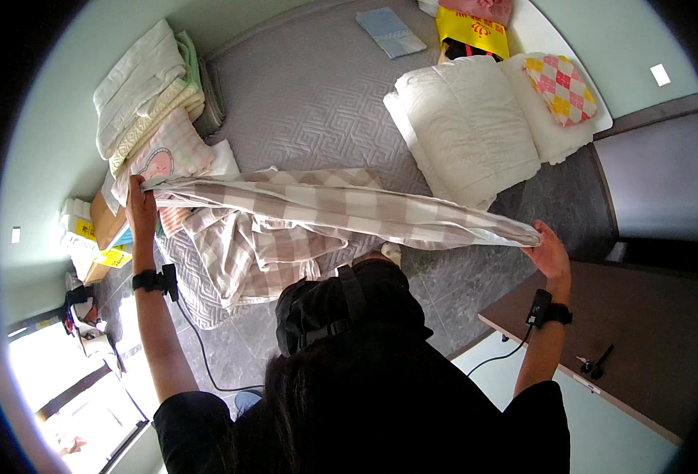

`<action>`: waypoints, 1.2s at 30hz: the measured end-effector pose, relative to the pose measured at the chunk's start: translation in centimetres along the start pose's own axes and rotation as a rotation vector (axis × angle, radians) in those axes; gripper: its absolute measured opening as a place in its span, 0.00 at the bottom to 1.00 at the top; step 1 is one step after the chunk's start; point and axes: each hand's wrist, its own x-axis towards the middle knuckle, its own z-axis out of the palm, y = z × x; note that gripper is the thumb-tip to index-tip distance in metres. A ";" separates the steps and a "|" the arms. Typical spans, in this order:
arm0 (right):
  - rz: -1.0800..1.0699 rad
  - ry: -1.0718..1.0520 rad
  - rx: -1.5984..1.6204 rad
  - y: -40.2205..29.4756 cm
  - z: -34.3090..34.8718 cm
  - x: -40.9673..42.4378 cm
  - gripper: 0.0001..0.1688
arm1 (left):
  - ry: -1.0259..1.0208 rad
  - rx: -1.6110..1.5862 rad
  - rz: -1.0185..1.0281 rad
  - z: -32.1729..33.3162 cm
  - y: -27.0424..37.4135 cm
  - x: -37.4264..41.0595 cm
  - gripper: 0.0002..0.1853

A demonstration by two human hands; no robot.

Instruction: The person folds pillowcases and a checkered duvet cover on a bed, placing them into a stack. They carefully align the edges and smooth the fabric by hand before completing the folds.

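A beige-and-white checked cloth (337,207) is stretched between my two hands over the near part of the bed. My left hand (140,204) grips one end beside a pink pillow (168,148). At the other end, my right hand (547,252) is closed on a corner, out past the bed's edge above the floor. More cloth of the same check (272,252) lies rumpled on the bed below the stretched piece; whether the two are joined I cannot tell.
The bed bears a grey quilted cover (301,101). A folded white quilt (467,124) lies at the right, stacked bedding (142,89) at the left. Farther off are a blue folded cloth (390,32) and a yellow bag (473,32). Keys lie on a brown tabletop (633,332) at the lower right.
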 end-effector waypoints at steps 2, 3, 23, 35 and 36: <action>0.052 0.084 -0.149 0.0 0.7 0.8 0.16 | -0.021 -0.004 -0.066 -0.6 -1.0 -0.3 0.13; 0.076 0.128 -0.226 -0.1 1.1 1.0 0.16 | -0.032 -0.009 -0.099 -0.8 -1.2 -0.5 0.13; -0.129 1.060 -0.867 4.1 -6.8 4.9 0.04 | -0.097 0.154 0.101 -0.6 2.0 -1.6 0.13; -0.186 0.423 -0.206 -0.1 -3.0 2.4 0.10 | 0.005 -0.006 -0.101 -0.6 -2.1 -1.4 0.12; -0.203 0.378 -0.132 -0.2 -2.6 2.0 0.10 | 0.010 -0.046 -0.134 -0.4 -2.0 -1.2 0.12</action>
